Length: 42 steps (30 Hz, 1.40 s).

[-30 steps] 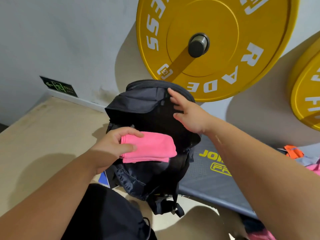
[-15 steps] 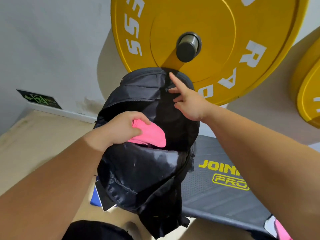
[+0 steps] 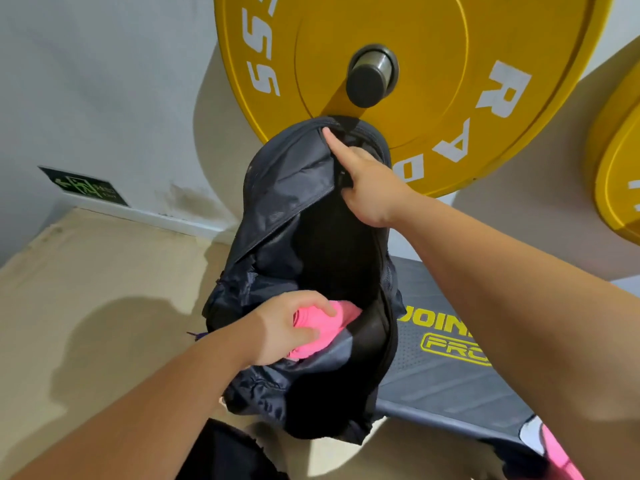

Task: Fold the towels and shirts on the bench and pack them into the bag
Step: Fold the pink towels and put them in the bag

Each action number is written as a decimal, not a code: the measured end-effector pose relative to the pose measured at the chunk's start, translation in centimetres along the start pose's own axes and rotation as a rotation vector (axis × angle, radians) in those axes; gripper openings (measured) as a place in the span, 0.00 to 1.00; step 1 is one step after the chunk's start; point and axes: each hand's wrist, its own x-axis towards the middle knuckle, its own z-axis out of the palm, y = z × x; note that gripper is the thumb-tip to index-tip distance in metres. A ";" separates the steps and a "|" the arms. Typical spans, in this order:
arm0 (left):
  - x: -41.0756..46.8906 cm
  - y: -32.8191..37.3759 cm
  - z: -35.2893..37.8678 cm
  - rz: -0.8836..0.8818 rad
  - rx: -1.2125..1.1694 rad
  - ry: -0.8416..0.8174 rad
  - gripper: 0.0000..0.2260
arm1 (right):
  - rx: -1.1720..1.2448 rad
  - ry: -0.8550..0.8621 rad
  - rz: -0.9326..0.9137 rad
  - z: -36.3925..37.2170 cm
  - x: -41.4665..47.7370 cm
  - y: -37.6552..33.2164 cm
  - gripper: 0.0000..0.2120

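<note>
A black backpack (image 3: pixel 277 216) stands upright at the end of the grey bench (image 3: pixel 446 386), its main compartment unzipped and gaping. My right hand (image 3: pixel 370 188) grips the top rim of the opening, index finger stretched along the zipper. My left hand (image 3: pixel 284 330) holds a folded pink towel (image 3: pixel 322 327) low inside the opening, the towel partly sunk into the dark interior. More pink and white cloth (image 3: pixel 557 452) lies on the bench at the lower right, mostly cut off by the frame edge.
A big yellow weight plate (image 3: pixel 450 57) on a steel bar end hangs right behind the bag; a second yellow plate (image 3: pixel 620 181) is at the right edge. The tan floor (image 3: pixel 104 306) spreads left, and a green exit sign (image 3: pixel 86 187) sits low on the wall.
My left hand has pushed the pink towel down from the upper front of the bag into the lower opening. My right hand has shifted up to grip the top rim, and the compartment gapes wider.
</note>
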 end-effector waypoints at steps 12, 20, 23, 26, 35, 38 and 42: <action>4.8 -1.5 -6.1 -0.123 0.138 0.179 0.16 | -0.039 -0.125 -0.070 0.7 -4.2 1.5 0.48; 9.6 -4.8 -5.5 -0.331 0.313 0.041 0.14 | -0.025 -0.105 -0.094 0.6 -4.0 2.5 0.49; 10.4 -5.4 -5.0 -0.329 0.655 -0.018 0.08 | -0.054 -0.106 -0.100 0.7 -4.1 2.6 0.49; 10.8 -5.6 -4.0 -0.342 1.015 -0.056 0.16 | -0.064 -0.102 -0.095 0.9 -4.0 2.4 0.50; 9.9 -6.2 -2.3 -0.340 1.006 -0.369 0.29 | -0.073 -0.112 -0.100 0.8 -3.9 1.9 0.50; 9.9 -5.9 -2.2 -0.305 1.120 -0.514 0.26 | -0.054 -0.123 -0.115 0.9 -3.7 2.0 0.47; 10.9 -4.5 -1.9 -0.218 1.353 -0.522 0.26 | -0.030 -0.123 -0.154 1.2 -3.7 2.9 0.41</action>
